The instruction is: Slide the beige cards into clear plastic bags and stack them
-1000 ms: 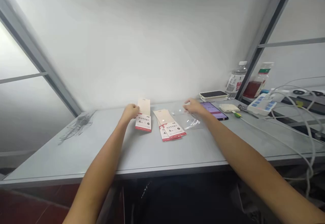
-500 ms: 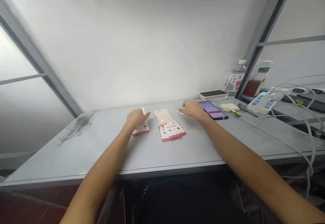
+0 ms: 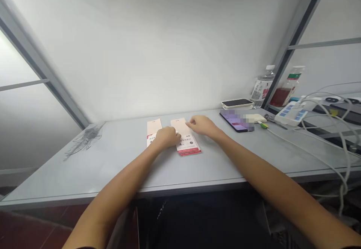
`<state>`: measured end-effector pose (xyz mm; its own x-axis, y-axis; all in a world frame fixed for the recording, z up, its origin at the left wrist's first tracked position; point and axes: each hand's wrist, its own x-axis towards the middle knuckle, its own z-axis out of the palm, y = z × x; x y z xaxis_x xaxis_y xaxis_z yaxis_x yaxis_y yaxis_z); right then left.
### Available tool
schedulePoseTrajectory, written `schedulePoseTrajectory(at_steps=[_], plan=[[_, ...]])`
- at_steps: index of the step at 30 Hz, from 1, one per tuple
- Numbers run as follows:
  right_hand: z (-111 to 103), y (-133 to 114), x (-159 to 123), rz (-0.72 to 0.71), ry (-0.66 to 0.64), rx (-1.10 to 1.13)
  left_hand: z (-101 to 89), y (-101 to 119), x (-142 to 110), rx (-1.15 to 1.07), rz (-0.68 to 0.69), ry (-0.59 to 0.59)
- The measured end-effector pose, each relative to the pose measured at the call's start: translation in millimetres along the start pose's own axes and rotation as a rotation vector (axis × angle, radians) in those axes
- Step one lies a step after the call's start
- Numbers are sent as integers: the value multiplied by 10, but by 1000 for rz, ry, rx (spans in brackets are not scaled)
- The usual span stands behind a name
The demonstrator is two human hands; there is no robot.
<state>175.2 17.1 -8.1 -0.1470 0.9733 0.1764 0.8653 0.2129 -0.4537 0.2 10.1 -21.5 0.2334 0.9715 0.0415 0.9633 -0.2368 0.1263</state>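
Observation:
Two lots of beige cards with red-and-white printed ends lie on the grey table point(image 3: 84, 173). A single card point(image 3: 153, 128) lies flat at the left. A small stack of cards point(image 3: 187, 143) lies to its right. My left hand point(image 3: 167, 137) rests between them with fingers curled, touching the stack's left edge. My right hand point(image 3: 202, 125) lies on the stack's far right side, fingers bent down onto it. What either hand grips is not clear.
A phone with a lit screen point(image 3: 236, 120) lies right of my hands, with a dark-topped white box point(image 3: 237, 104) behind it. Two bottles point(image 3: 262, 89) stand at the back right. A power strip point(image 3: 290, 113) and white cables point(image 3: 324, 147) cover the right end. Crumpled clear film point(image 3: 84, 140) lies at the left.
My left hand laid the single card down flat and moved right to the stack. My right hand left the clear bag near the phone and came left onto the stack, now squared up.

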Motion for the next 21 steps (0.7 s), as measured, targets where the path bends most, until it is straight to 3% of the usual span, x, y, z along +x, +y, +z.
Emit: schedulePoseTrajectory(at_steps=[4, 7, 13, 21], plan=[[18, 10, 10, 54, -36, 137, -35, 22, -42, -43, 43, 72], [17, 6, 16, 0, -107, 354, -61, 60, -64, -94, 72, 145], [6, -80, 2, -53, -87, 988, -143, 68, -92, -213, 72, 329], [60, -170, -51, -85, -62, 1101, -133, 82, -117, -377, 124, 381]])
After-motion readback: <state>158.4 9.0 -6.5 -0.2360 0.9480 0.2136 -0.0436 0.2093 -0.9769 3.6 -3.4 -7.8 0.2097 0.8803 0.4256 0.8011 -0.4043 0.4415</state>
